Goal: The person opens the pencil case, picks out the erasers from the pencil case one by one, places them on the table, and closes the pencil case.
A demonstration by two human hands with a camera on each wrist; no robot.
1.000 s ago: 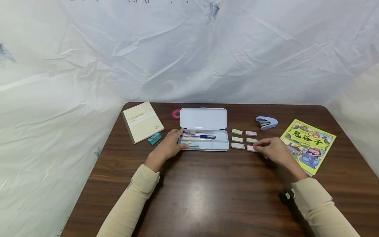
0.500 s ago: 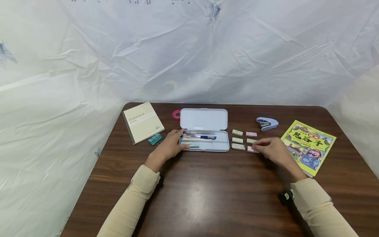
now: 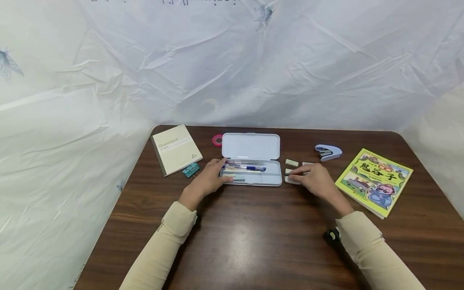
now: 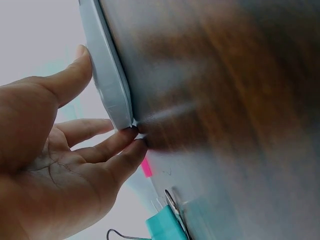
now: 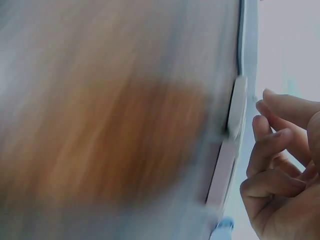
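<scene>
On the table lies an open white pencil case with several pens inside. My left hand holds its left end; in the left wrist view the thumb lies on the case's side and the other fingers touch its corner. Right of the case, several small erasers sit in two columns, with a pale green eraser at the back and a white eraser in front. My right hand hovers low over them, fingers loosely curled, nothing visible between thumb and forefinger. A pink eraser shows beside the white one.
A cream notebook and a teal binder clip lie left of the case. A pink tape roll is behind its left corner. Farther right are a pale blue stapler and a yellow book.
My right hand has moved left from the front pink eraser to over the left column, now covering part of the erasers. My left hand keeps its place on the pencil case.
</scene>
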